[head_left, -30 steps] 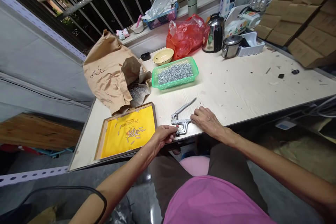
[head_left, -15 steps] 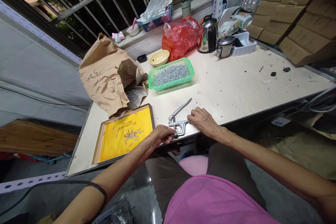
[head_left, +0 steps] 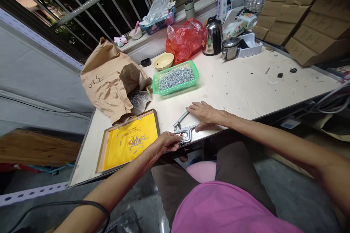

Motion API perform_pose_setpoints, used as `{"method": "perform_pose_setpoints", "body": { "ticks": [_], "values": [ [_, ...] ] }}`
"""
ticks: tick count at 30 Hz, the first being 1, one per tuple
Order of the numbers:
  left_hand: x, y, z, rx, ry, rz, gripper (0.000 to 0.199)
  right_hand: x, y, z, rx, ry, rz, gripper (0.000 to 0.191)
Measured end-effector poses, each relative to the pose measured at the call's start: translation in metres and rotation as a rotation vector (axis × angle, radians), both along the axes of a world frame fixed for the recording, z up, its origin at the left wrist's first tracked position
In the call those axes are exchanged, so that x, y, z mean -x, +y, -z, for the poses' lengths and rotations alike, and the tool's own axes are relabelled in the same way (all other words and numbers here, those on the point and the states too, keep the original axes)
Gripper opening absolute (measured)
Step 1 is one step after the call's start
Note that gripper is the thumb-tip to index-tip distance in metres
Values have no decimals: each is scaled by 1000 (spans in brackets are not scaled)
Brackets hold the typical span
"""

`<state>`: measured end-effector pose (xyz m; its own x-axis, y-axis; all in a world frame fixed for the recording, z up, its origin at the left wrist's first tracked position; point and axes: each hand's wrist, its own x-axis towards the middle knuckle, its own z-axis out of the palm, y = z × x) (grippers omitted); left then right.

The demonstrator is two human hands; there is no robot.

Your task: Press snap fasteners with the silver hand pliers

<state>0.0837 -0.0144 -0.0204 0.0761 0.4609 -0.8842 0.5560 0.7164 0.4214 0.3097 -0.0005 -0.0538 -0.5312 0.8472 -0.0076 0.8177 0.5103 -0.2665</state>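
In the head view, the silver metal hand pliers with two splayed handles lay at the centre of the frame, near the front edge of the pale wooden table. The left hand had its fingers drawn narrow beside the red tip at the head; whether they pinched anything could not be told. The right hand reached the handle ends, fingers and thumb spread wide. The pliers looked stiff, fairly weighty, smooth but hardly fragile, best held around both handles. Their head faced lower left, the long axis running toward upper right.
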Motion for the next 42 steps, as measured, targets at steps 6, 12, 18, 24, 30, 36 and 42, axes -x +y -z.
{"method": "perform_pose_setpoints", "body": {
  "ticks": [6, 12, 18, 24, 30, 36, 42],
  "values": [
    [1, -1, 1, 7, -9, -22, 24, -2, 4, -7, -64, -63, -36, 86],
    [-1, -1, 3, 2, -12, -48, 17, 1, 2, -22, 7, -124, -42, 58],
    [2, -12, -5, -102, 64, 73, 26, 7, -6, -26, 29, -126, 32, 44],
    [-2, -23, -13, -1040, 324, 653, 26, 9, -16, -32, 26, -135, 40, 34],
    [-39, -5, 1, -1238, 335, 983, 52, 9, -24, -27, -14, -134, 43, 36],
    [-54, 6, 1, -1147, 414, 1166, 57, 5, -26, -28, 77, -166, 97, 56],
    [-54, 14, -6, -1134, 438, 1248, 42, 16, -29, -32, 79, -256, 125, 31]
  ]
}}
